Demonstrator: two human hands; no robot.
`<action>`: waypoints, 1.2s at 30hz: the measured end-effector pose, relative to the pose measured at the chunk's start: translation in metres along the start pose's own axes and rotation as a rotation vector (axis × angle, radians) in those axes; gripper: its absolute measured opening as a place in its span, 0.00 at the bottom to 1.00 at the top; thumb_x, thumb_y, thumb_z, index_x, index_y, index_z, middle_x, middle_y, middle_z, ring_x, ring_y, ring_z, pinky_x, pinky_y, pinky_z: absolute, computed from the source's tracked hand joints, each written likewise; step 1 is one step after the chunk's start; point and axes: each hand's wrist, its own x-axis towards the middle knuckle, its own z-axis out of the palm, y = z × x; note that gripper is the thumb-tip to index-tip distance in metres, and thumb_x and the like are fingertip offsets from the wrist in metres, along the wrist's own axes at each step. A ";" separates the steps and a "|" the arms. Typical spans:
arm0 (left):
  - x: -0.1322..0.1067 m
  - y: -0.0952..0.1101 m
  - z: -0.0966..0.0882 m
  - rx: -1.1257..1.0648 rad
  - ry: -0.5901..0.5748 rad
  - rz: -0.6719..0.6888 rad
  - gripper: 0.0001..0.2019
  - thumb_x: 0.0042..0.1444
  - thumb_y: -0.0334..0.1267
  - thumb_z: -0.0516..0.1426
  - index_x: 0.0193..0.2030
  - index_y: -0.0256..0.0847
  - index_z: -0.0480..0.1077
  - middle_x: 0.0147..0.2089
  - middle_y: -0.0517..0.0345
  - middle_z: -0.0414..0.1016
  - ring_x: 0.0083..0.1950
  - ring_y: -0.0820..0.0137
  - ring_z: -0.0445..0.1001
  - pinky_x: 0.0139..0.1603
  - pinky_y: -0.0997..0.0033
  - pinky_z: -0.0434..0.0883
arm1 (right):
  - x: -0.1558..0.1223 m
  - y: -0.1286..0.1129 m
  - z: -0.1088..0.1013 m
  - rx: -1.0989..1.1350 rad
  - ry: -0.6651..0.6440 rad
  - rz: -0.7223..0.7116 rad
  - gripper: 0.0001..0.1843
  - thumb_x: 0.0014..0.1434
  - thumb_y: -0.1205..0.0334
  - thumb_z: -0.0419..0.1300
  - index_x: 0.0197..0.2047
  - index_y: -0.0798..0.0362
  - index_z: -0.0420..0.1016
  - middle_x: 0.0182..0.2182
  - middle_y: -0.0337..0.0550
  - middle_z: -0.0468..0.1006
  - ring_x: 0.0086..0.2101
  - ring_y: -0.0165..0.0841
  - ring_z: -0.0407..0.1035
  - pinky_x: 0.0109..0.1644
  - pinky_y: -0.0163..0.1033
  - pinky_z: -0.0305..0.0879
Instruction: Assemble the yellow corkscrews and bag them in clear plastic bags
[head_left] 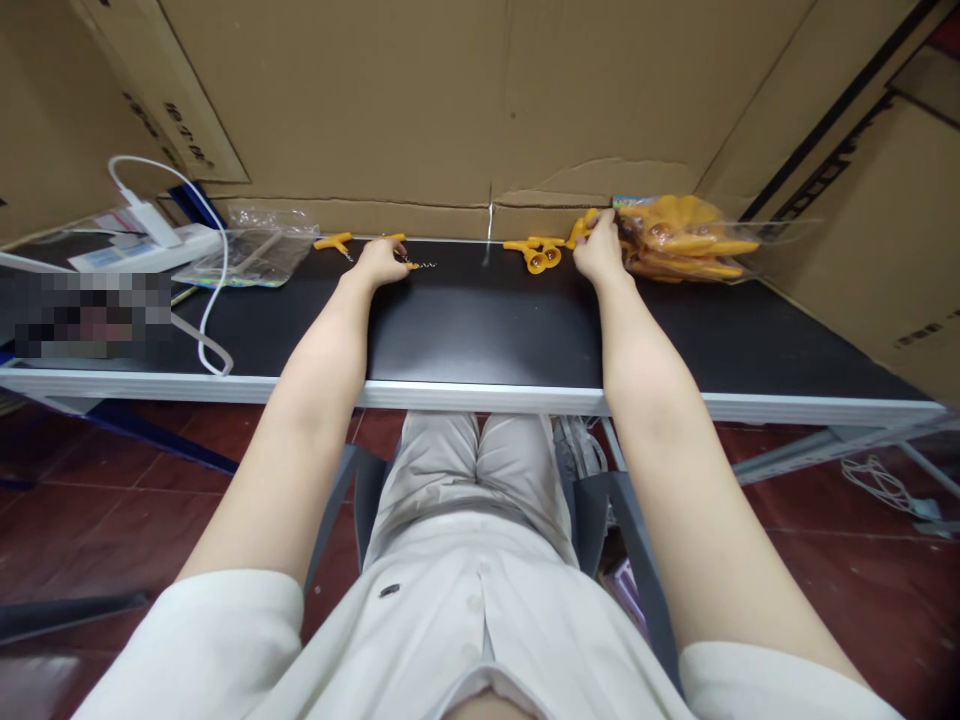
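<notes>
At the back of the black tabletop, my left hand (381, 262) curls its fingers over a yellow-handled corkscrew (426, 265), whose metal spiral sticks out to the right. A second yellow handle (394, 237) shows just behind those fingers. Left of the hand lies another T-shaped yellow-handled corkscrew (334, 243). Over on the right, my right hand (600, 252) is closed on a yellow plastic piece (580, 230), partly hidden by the fingers. Beside it rest yellow plastic pieces with round cup-shaped ends (538, 255). A clear bag of yellow pieces (686, 240) lies against the right hand's far side.
A flat clear plastic bag (259, 250) lies on the left of the table (480, 340). Near it are a white power strip (154, 245) with a plugged-in charger and a looping white cable (223, 270). Cardboard (420, 100) walls the back and sides.
</notes>
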 end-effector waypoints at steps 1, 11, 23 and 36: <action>-0.003 0.008 -0.002 -0.006 -0.008 -0.038 0.27 0.57 0.38 0.64 0.65 0.38 0.77 0.67 0.38 0.79 0.70 0.49 0.75 0.75 0.58 0.71 | -0.001 -0.003 -0.002 -0.012 0.000 -0.030 0.24 0.77 0.55 0.53 0.72 0.50 0.61 0.67 0.64 0.71 0.68 0.55 0.70 0.73 0.64 0.65; -0.007 0.026 -0.002 0.081 0.009 -0.065 0.33 0.55 0.48 0.70 0.66 0.40 0.77 0.71 0.35 0.75 0.75 0.40 0.71 0.77 0.48 0.69 | -0.014 -0.041 -0.004 -0.005 -0.132 -0.242 0.32 0.69 0.59 0.65 0.73 0.48 0.66 0.66 0.58 0.77 0.67 0.56 0.72 0.72 0.60 0.71; -0.010 0.041 0.000 0.053 -0.118 0.064 0.17 0.61 0.46 0.65 0.54 0.44 0.83 0.48 0.50 0.85 0.56 0.54 0.82 0.64 0.62 0.76 | -0.017 -0.057 0.011 0.046 -0.290 -0.439 0.28 0.59 0.67 0.71 0.63 0.48 0.82 0.59 0.50 0.84 0.61 0.50 0.77 0.73 0.59 0.73; -0.023 0.059 -0.003 -0.004 -0.076 0.124 0.18 0.67 0.42 0.60 0.60 0.40 0.79 0.51 0.48 0.84 0.59 0.55 0.80 0.66 0.62 0.73 | -0.022 -0.064 0.016 0.204 -0.364 -0.456 0.26 0.54 0.67 0.78 0.57 0.51 0.86 0.52 0.50 0.87 0.56 0.48 0.81 0.71 0.57 0.75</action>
